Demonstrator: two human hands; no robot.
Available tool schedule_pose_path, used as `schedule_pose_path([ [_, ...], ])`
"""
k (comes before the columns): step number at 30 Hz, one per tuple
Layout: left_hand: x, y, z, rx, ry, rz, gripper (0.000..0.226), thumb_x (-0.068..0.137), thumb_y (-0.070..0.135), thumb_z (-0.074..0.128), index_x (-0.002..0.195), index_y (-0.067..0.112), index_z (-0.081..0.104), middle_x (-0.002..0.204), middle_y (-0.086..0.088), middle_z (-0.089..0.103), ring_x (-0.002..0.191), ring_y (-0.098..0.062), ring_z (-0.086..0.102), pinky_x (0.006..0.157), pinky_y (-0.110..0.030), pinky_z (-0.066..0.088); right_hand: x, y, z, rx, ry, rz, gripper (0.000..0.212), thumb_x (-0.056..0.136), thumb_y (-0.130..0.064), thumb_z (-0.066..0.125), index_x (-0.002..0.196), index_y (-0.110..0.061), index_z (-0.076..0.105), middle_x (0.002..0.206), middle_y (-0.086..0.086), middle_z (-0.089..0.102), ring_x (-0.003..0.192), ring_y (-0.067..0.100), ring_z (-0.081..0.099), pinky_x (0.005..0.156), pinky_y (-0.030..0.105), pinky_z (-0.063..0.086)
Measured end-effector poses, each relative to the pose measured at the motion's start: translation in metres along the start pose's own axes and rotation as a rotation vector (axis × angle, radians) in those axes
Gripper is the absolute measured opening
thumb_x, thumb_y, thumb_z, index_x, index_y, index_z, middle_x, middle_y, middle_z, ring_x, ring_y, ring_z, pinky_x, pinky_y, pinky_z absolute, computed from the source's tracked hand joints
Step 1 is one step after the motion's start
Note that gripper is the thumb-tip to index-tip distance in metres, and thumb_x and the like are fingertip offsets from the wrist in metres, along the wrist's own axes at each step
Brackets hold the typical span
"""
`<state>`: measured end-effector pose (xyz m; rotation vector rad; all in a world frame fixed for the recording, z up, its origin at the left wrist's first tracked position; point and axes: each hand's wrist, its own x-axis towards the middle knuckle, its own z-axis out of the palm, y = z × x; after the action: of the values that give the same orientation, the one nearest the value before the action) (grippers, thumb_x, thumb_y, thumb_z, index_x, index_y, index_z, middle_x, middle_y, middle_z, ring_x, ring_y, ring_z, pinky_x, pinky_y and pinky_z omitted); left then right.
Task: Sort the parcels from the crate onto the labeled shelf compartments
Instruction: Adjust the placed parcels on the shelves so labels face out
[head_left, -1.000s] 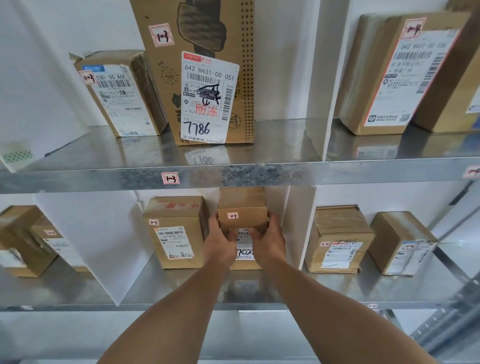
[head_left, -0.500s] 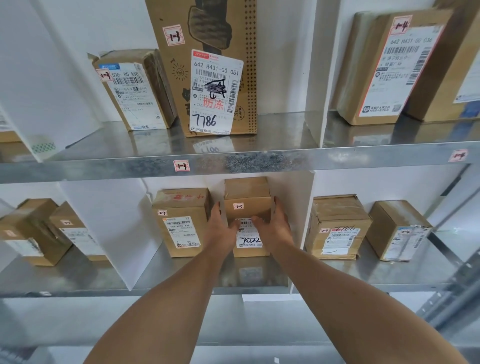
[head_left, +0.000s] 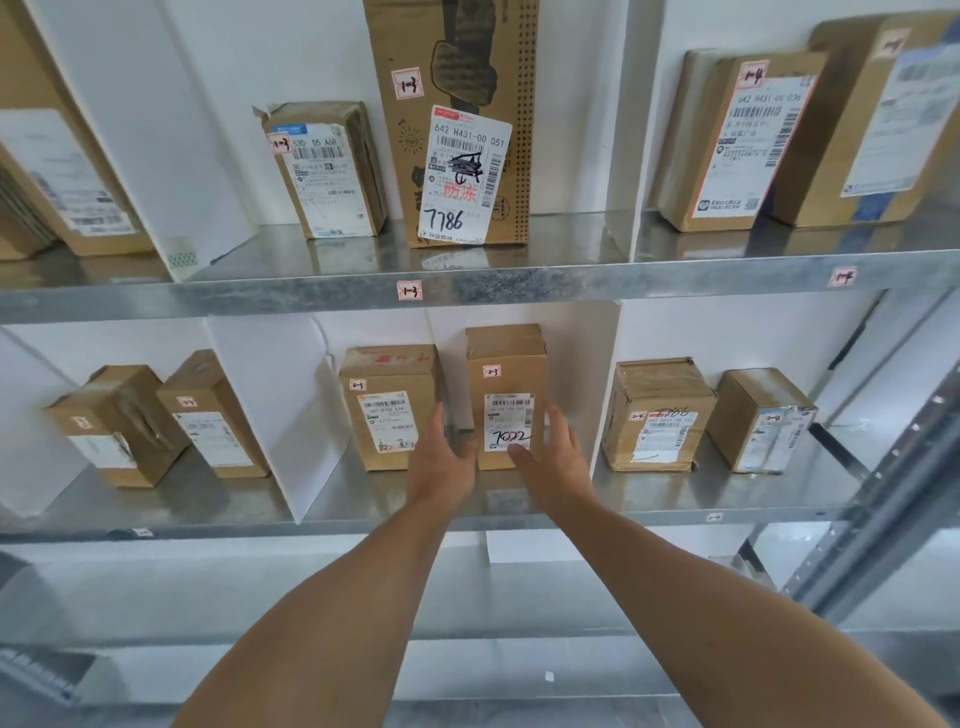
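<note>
Both forearms reach up from below to the lower shelf (head_left: 675, 501). The left hand (head_left: 441, 460) and right hand (head_left: 558, 457) flank the foot of the parcel (head_left: 506, 358). Each grip is spread, fingers straight, holding nothing. The right thumb lies against the parcel's lower label; whether the left hand touches the parcel I cannot tell.

The parcel stands upright on the shelf, marked 7022 and bearing a 2-3 tag (head_left: 491, 371), so it looks to be placed in its compartment. Just left of the parcel stands a neighbour (head_left: 387, 405), also tagged 2-3. Just right of it rises a white divider (head_left: 584, 364). Above the parcel runs the upper shelf (head_left: 260, 299), labelled 1-3.

The parcel is tall and narrow on smooth metal. A thumb dragging on the label could tip it forward off the shelf or twist it askew. The left fingers lie by the narrow gap left of the parcel, so a careless pull could knock the neighbour.
</note>
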<state>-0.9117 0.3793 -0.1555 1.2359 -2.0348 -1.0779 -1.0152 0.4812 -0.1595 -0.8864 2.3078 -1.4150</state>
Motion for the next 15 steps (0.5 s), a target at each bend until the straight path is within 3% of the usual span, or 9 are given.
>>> schedule_pose_path([
  [4, -0.034, -0.004, 0.003, -0.01, -0.03, 0.017, 0.066, 0.096, 0.029, 0.065, 0.153, 0.032, 0.032, 0.153, 0.006, 0.048, 0.138, -0.023, 0.048, 0.112, -0.043, 0.042, -0.037, 0.006, -0.004, -0.025, 0.002, 0.01, 0.066, 0.097, -0.023, 0.063, 0.152, -0.032, 0.028, 0.147, 0.0, 0.044, 0.133, 0.025, 0.047, 0.105, 0.039, 0.044],
  [7, -0.058, 0.002, 0.014, -0.014, -0.074, 0.045, 0.058, 0.1, 0.024, 0.061, 0.152, 0.029, 0.036, 0.15, 0.006, 0.05, 0.134, -0.024, 0.051, 0.104, -0.035, 0.041, -0.055, 0.012, -0.022, -0.118, 0.01, -0.011, 0.061, 0.1, -0.025, 0.059, 0.153, -0.026, 0.029, 0.15, 0.003, 0.042, 0.138, 0.026, 0.042, 0.1, 0.032, 0.038],
  [13, -0.085, 0.022, 0.037, 0.03, -0.164, 0.135, 0.053, 0.105, 0.027, 0.051, 0.155, 0.028, 0.034, 0.161, 0.001, 0.036, 0.143, -0.028, 0.04, 0.114, -0.042, 0.039, -0.072, 0.036, -0.064, -0.213, 0.072, 0.023, 0.054, 0.103, -0.042, 0.048, 0.154, -0.027, 0.037, 0.16, 0.003, 0.036, 0.146, 0.029, 0.036, 0.118, 0.048, 0.032],
  [15, -0.09, 0.031, 0.047, 0.046, -0.19, 0.171, 0.053, 0.105, 0.03, 0.05, 0.155, 0.027, 0.034, 0.161, 0.001, 0.035, 0.144, -0.027, 0.038, 0.115, -0.042, 0.038, -0.073, 0.046, -0.078, -0.329, 0.097, 0.031, 0.054, 0.104, -0.048, 0.043, 0.155, -0.032, 0.034, 0.164, 0.001, 0.03, 0.151, 0.029, 0.025, 0.121, 0.055, 0.023],
])
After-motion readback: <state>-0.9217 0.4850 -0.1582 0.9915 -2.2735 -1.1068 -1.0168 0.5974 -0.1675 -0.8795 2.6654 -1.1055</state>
